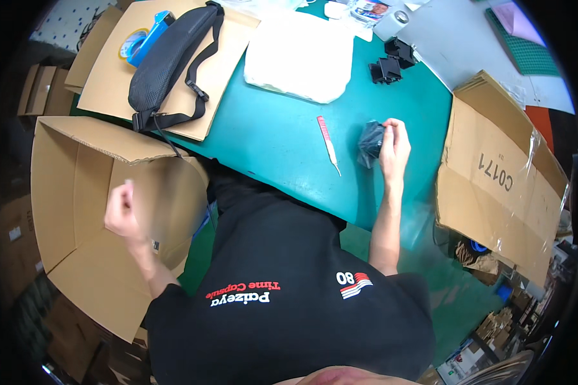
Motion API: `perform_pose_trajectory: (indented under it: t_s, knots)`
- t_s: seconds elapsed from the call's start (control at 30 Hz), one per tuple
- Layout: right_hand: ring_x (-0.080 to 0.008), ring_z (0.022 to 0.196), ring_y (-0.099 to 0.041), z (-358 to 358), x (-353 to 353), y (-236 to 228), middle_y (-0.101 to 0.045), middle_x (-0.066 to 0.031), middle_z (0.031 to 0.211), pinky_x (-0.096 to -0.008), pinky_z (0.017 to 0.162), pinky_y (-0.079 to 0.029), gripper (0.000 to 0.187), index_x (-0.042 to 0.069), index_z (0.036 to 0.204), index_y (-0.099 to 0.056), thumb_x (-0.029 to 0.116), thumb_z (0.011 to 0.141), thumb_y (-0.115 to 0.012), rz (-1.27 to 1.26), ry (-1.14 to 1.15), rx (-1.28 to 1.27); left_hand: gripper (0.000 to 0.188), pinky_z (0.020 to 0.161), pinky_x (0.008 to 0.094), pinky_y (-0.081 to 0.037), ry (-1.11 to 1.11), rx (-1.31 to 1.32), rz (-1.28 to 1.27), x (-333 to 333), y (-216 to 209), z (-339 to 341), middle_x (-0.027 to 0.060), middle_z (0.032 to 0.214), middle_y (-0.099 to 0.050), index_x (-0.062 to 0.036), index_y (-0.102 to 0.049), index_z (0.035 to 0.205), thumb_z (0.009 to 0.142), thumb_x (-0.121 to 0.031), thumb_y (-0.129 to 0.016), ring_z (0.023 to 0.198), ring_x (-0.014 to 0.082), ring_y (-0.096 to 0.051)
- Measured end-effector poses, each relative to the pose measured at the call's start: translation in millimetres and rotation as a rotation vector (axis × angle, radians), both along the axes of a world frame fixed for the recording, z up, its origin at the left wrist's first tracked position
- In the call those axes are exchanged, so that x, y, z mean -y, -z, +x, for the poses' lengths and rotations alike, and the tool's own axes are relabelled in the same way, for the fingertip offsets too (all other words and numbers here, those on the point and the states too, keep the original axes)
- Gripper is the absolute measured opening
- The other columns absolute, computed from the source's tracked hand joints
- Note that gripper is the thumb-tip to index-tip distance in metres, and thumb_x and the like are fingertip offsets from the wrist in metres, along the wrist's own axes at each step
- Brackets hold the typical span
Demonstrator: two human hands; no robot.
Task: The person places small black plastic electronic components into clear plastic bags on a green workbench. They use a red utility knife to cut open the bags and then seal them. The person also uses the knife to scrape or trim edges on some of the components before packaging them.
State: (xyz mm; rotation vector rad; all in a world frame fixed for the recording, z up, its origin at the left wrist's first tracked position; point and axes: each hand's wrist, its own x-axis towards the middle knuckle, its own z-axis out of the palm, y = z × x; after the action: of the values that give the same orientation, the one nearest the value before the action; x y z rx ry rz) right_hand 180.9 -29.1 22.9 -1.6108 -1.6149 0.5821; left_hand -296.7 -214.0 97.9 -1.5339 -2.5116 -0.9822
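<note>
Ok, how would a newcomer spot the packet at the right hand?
Start from the green tabletop in the upper middle of the view. Near its right side, the right hand holds a small, crumpled dark packet. Its wrinkled, shiny surface sets it apart from the boxy black parts farther back and the slim red-and-white tool to its left.

Workshop, w/ green bench (pixel 270 138), tape disp. (pixel 152 40) & cardboard boxes (pixel 77 183).

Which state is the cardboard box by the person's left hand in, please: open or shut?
Open: the cardboard box has flaps spread outward, and its inner walls show around the left hand.
</note>
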Motion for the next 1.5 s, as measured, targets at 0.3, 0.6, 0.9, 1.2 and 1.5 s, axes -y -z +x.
perform_pose_trajectory:
  t_s: [0.3,0.6,0.9,1.2,1.5]
  knots:
    - [-0.0277,0.109,-0.058,-101.0,52.1,-39.1,-0.061,-0.0163,0.114,-0.0418,0.102,-0.044,0.068,-0.001,0.13,-0.056,0.057,0.107,-0.031,-0.088,-0.395,-0.482,0.069,0.108,0.0521,-0.047,1.097,0.153,0.106,-97.4,24.5,204.6,0.025,0.151,-0.041,-0.0144,-0.066,0.13,0.066,-0.022,-0.091,0.138,0.0493,-0.044]
    - [-0.0287,0.126,-0.052,-97.8,59.5,-49.6,-0.048,-0.0188,0.137,-0.0427,0.102,-0.048,0.061,-0.001,0.139,-0.049,0.041,0.097,-0.064,0.112,-0.461,-0.749,0.054,0.096,0.0458,-0.056,1.023,0.364,0.247,-104.4,34.9,200.0,0.028,0.14,-0.053,0.0004,-0.056,0.105,0.063,-0.011,-0.089,0.122,0.0446,-0.06]
    - [-0.0309,0.105,-0.06,-99.9,55.6,-38.5,-0.063,-0.0144,0.114,-0.0422,0.097,-0.047,0.018,0.005,0.099,-0.073,0.013,0.084,-0.069,0.002,-0.809,-0.23,0.058,0.078,0.045,-0.062,0.972,0.452,0.186,-85.7,30.8,183.7,0.0245,0.141,-0.051,-0.0069,-0.059,0.123,0.069,-0.011,-0.08,0.099,0.0411,-0.071]
    - [-0.022,0.107,-0.06,-100.0,51.3,-12.0,-0.062,-0.0132,0.111,-0.0332,0.095,-0.048,0.015,-0.001,0.104,-0.069,0.001,0.098,-0.055,0.026,-0.404,-0.335,0.043,0.104,0.0396,-0.048,0.412,1.025,0.13,9.6,19.0,2.5,0.0126,0.133,-0.058,-0.0088,-0.053,0.124,0.086,-0.014,-0.073,0.122,0.0238,-0.058]
    - [-0.0188,0.097,-0.059,-69.1,33.0,24.7,-0.062,-0.0096,0.105,-0.0317,0.09,-0.048,0.015,-0.004,0.1,-0.064,0.005,0.103,-0.052,-0.019,-0.351,-0.196,0.04,0.081,0.0394,-0.061,-0.723,0.519,-0.702,252.0,163.5,-186.9,0.0178,0.107,-0.075,-0.0064,-0.067,0.122,0.084,-0.016,-0.073,0.097,0.0258,-0.074]
